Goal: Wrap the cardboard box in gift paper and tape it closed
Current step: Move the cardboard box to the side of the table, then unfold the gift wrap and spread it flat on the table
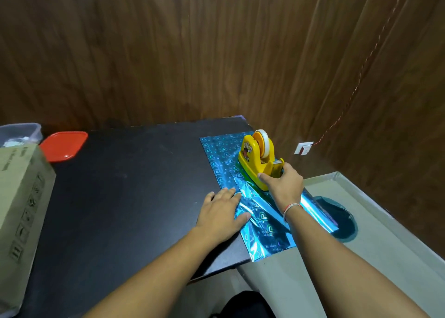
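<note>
Work surface: a flat black table top [134, 185] is carrying the materials; a grey ledge is lying beside its right edge.
Box: a large plain brown cardboard box [22, 197] is standing at the table's left edge, well apart from the paper and not yet wrapped.
Paper: a shiny blue foil gift sheet with heart print [220, 156] is lying along the table's right side, its near end overhanging the edge.
Dispenser: a yellow plastic tape dispenser with a white tape roll [258, 158] is sitting on the sheet.
Left hand: the left hand [222, 213] is pressing flat on the sheet's left margin, fingers straight, holding nothing.
Right hand: the right hand [283, 185] is curling round the dispenser's near end, gripping it.
Step in hand: judged as clearing the dispenser off the sheet.
Method: keep the flat palm pinning the foil while lifting the dispenser straight up; dragging it is likely to crease or shift the slippery sheet.
</note>
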